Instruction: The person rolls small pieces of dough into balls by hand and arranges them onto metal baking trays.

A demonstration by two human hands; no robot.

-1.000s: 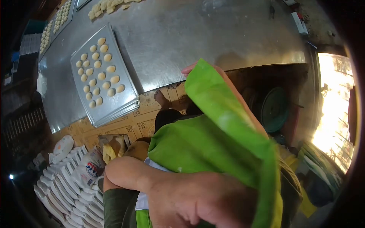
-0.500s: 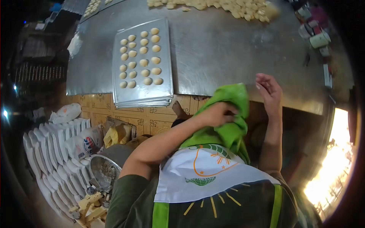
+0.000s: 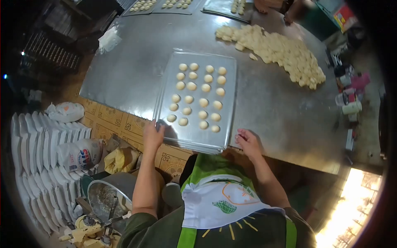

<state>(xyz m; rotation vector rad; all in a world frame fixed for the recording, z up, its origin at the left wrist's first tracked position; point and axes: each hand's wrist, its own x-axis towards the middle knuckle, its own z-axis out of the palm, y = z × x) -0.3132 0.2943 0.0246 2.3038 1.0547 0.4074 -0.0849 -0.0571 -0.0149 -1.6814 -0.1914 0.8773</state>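
Steel table [image 3: 128, 74] spreads either side of the overhanging tray [image 3: 191, 137].

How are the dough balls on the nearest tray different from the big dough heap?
The dough balls sit apart in rows; the dough heap is bunched together. The balls rest on a tray, while the heap lies right on the metal table. Both are pale.
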